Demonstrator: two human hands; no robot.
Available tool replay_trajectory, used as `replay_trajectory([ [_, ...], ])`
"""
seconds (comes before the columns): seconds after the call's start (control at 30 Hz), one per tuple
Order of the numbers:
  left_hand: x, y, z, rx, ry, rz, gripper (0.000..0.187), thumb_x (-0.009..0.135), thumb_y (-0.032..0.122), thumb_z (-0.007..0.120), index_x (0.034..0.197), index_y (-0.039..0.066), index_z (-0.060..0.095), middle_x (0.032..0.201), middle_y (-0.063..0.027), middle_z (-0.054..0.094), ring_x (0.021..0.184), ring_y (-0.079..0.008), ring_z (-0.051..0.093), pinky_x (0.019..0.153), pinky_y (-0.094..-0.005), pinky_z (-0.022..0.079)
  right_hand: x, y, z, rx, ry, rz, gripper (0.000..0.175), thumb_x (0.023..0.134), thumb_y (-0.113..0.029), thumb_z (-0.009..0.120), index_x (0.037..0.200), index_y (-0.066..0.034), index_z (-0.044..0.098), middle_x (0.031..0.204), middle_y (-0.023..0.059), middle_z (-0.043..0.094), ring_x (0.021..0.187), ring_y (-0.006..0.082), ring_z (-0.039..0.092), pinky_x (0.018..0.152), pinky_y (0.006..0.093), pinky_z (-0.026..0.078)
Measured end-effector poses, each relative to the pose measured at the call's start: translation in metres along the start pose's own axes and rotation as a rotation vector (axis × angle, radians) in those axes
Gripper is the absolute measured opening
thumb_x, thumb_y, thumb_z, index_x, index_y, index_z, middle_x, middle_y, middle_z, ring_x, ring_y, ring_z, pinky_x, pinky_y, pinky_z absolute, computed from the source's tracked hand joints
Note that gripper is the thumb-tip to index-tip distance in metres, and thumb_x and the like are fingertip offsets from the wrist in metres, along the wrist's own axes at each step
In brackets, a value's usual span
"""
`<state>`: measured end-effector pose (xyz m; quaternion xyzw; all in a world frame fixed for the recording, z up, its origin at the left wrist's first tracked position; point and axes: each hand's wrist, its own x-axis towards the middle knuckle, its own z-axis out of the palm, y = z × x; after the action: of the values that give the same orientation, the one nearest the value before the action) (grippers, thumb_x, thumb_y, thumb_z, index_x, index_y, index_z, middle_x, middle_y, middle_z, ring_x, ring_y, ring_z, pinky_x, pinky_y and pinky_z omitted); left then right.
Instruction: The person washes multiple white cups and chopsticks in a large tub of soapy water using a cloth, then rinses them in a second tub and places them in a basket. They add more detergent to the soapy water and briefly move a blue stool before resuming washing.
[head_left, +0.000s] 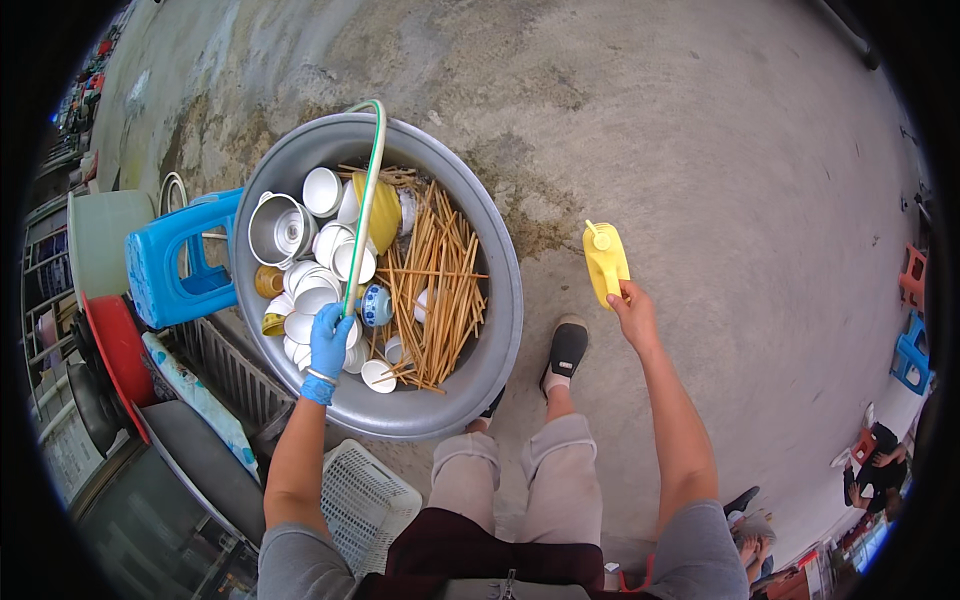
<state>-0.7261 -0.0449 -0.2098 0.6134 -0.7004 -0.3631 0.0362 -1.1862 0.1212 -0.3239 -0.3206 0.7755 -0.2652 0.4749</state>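
Observation:
My left hand, in a blue glove, grips a pale hose with a green stripe over the basin. The hose arches across the far rim of a large grey metal basin. Inside lie white bowls, a metal pot, a blue-patterned bowl, a yellow object and a heap of wooden chopsticks. Bare and well right of the basin, my right hand holds a yellow plastic jug by its lower end. The jug's cap end points away from me.
A blue plastic stool stands against the basin's left side. Closer to me are a red basin, a floor drain grate and a white plastic basket. Two people sit at the far lower right, near a blue stool.

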Motion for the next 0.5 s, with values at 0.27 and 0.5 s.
replay_trajectory([
  [0.27, 0.002, -0.018, 0.146, 0.104, 0.142, 0.057, 0.025, 0.071, 0.004, 0.063, 0.096, 0.003, 0.06, 0.088, -0.0135, 0.057, 0.08, -0.0309, 0.055, 0.072, -0.0378, 0.045, 0.084, -0.06, 0.057, -0.102, -0.052, -0.122, 0.024, 0.076, -0.012, 0.061, 0.097, 0.0014, 0.059, 0.089, 0.0184, 0.06, 0.081, 0.031, 0.058, 0.072, 0.0361, 0.044],
  [0.5, 0.042, 0.002, 0.183, 0.435, 0.074, 0.025, 0.027, 0.07, 0.013, 0.065, 0.097, 0.01, 0.063, 0.082, -0.0117, 0.055, 0.077, -0.0285, 0.055, 0.066, -0.0404, 0.043, 0.133, -0.107, 0.101, -0.161, -0.108, -0.153, 0.027, 0.078, -0.012, 0.059, 0.103, -0.0009, 0.058, 0.09, 0.0195, 0.061, 0.085, 0.0315, 0.059, 0.074, 0.0371, 0.044],
])
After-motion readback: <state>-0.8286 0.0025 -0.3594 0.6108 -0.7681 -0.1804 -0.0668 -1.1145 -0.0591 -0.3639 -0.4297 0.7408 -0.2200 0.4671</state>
